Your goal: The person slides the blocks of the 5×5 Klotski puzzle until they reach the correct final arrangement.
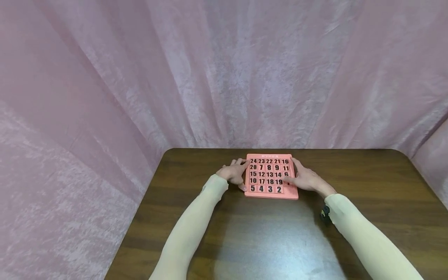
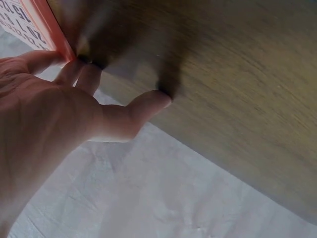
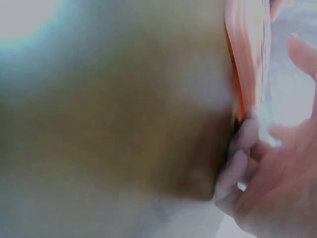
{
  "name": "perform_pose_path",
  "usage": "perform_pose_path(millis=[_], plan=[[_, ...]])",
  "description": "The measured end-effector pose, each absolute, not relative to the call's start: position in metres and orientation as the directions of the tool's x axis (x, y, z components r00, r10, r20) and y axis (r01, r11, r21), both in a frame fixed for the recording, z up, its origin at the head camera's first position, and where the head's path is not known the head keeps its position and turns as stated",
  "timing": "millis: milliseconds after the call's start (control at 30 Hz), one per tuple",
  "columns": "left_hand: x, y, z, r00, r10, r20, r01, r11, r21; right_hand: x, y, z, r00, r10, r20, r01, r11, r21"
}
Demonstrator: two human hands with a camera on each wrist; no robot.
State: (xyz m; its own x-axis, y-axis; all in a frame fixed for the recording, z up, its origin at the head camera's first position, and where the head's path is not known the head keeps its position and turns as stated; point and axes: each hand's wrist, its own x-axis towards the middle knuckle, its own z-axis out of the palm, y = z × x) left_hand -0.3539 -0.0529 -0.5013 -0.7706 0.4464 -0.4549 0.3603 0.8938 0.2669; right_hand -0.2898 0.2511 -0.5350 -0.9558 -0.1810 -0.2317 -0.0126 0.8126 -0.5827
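A pink square board [image 1: 271,195] of black-numbered tiles lies flat near the table's far edge. Its bottom row shows 5, 4, 3 and 2, with a bare pink slot in the lower right corner. My left hand [image 1: 233,172] touches the board's left side; in the left wrist view that hand [image 2: 47,106] has fingertips at the board's rim [image 2: 49,29] and its little finger stretched out on the wood. On the right side, my right hand [image 1: 307,179] reaches its thumb over the right-hand tiles, partly covering one. Blurred in the right wrist view, this hand [image 3: 277,173] has fingers against the board's edge [image 3: 242,54].
The brown wooden table [image 1: 196,171] has rounded far corners. A pink velvet curtain [image 1: 245,77] hangs directly behind it and along the left side. A small dark object [image 1: 325,212] is at the right sleeve's cuff. Light reflects off the table's middle.
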Motion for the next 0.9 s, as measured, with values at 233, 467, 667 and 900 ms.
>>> perform_pose_path(millis=[233, 467, 667, 900], plan=[[-0.354, -0.047, -0.503, -0.757, 0.465, -0.459, 0.384, 0.885, 0.264, -0.303, 0.258, -0.523, -0.941, -0.158, -0.3, 0.009, 0.873, -0.488], [-0.356, -0.047, -0.497, -0.763, 0.467, -0.447, 0.379, 0.883, 0.276, -0.299, 0.26, -0.523, -0.953, -0.191, -0.236, -0.036, 0.843, -0.537], [-0.358, -0.05, -0.499, -0.761, 0.465, -0.452, 0.375, 0.884, 0.279, -0.289, 0.257, -0.531, -0.951, -0.212, -0.226, -0.047, 0.818, -0.573], [-0.36, -0.054, -0.507, -0.766, 0.445, -0.464, 0.357, 0.894, 0.27, -0.277, 0.251, -0.542, -0.956, -0.229, -0.185, -0.087, 0.821, -0.565]])
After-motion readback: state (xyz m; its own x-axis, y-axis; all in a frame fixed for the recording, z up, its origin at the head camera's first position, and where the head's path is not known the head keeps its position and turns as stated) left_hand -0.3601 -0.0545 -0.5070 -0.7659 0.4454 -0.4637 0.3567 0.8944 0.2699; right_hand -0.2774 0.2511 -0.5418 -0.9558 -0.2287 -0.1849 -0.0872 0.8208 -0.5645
